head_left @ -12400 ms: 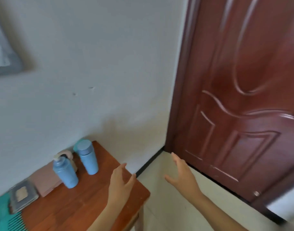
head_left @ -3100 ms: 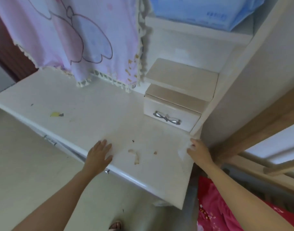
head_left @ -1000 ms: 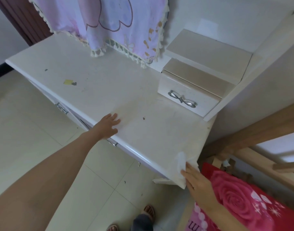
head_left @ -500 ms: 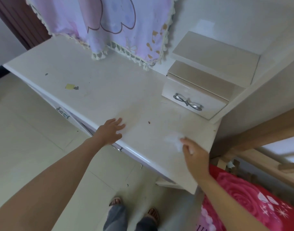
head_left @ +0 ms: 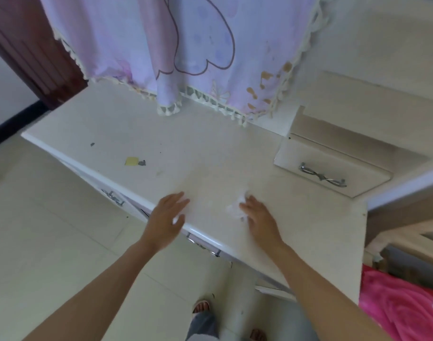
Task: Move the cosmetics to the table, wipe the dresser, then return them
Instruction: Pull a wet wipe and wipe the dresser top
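At the bottom of the frame a sandal [head_left: 202, 306] peeks out on the pale floor, and the other foot is cut off by the edge. Just above, the left hand [head_left: 167, 217] lies wide and flat on the front edge of the dresser [head_left: 210, 148], holding nothing. Beside it, near the middle of the frame, the right hand [head_left: 258, 217] presses a small white wipe [head_left: 235, 207] down on the top with its fingers laid out. Most of the wipe is under the hand, and it is blurry, so I cannot tell how big it is. No cosmetics show anywhere, so I think they are already moved away and the wiping is going on. It looks only partly done, because a yellow scrap [head_left: 131, 161] and a dark speck [head_left: 92, 144] lie farther off at middle left. After that the cosmetics need to come back. At the right sits a little drawer [head_left: 333, 173]. At the top hangs a pink cloth [head_left: 186, 45], which hides whatever is behind it.
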A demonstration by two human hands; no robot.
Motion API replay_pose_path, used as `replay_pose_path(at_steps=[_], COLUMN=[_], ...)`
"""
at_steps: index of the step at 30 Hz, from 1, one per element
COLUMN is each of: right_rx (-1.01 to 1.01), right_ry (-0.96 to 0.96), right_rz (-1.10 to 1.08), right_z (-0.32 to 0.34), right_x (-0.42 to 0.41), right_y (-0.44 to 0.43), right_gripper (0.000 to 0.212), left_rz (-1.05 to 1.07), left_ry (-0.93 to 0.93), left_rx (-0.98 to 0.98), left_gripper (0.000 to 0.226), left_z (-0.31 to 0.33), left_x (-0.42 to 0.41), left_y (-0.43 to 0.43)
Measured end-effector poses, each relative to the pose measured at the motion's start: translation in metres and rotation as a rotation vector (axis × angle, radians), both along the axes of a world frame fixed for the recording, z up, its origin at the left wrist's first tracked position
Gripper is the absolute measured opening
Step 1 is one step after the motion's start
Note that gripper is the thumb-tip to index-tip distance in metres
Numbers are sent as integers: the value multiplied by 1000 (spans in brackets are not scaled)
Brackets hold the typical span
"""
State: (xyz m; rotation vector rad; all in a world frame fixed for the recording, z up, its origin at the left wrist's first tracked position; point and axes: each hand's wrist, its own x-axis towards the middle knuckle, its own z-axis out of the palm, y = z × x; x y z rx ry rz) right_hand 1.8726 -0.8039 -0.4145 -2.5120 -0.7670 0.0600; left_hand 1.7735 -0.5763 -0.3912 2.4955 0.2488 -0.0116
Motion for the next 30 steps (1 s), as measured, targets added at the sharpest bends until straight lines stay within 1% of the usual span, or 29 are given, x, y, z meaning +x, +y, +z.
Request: replay_pose_path(at_steps=[1, 3, 6, 7, 8, 9, 10, 13, 15, 16, 18, 20, 22, 24, 26, 28, 30], right_rx=[11, 10, 36, 65, 103, 139, 145, 81, -49, -112, -142, -145, -153, -76, -19, 25, 2], right_ry=[-42, -89, -59, -46, -19, -5, -30, -63, 25, 40, 47, 69, 29, 50, -27, -4, 30], right_rz=[71, 227, 405, 395, 338, 232, 107, -291, -533, -579, -583, -449, -302, -212, 4, 273, 450], right_z=[-1, -2, 4, 7, 8, 10, 12, 18, 20, 16, 6, 2, 0, -7, -17, -14, 0], right_x=[-13, -42, -70, -70, -65, -54, -39, 18, 42, 46, 42, 31, 16, -6, -38, -73, -97], right_y=[13, 36, 58, 59, 56, 50, 39, -15, -47, -56, -49, -19, 21, 58, 87, 104, 107], right_gripper=[32, 35, 40, 39, 39, 40, 42, 37, 37, 38, 41, 44, 41, 40, 33, 39, 43], left_rz=[38, 84, 159, 150, 130, 94, 67, 27, 29, 40, 35, 16, -10, -26, -38, -51, -67], left_ry=[-17, 21, 60, 66, 55, 53, 64, 115, 127, 119, 137, 152, 170, 185, 198, 234, 260], left_rx=[51, 112, 159, 170, 190, 212, 225, 236, 240, 243, 228, 235, 243, 244, 242, 237, 234], left_gripper=[55, 49, 36, 35, 35, 36, 39, 43, 49, 51, 49, 53, 52, 62, 67, 70, 72], left_z=[-3, -6, -7, -10, -12, -15, -18, -17, -13, -12, -10, -12, -11, -10, -7, -3, 1], left_x=[-2, -3, -4, -5, -7, -9, -10, -11, -11, -11, -10, -9, -10, -10, -9, -8, -7], left_y=[16, 42, 67, 72, 75, 77, 78, 79, 78, 78, 77, 79, 82, 86, 86, 86, 88])
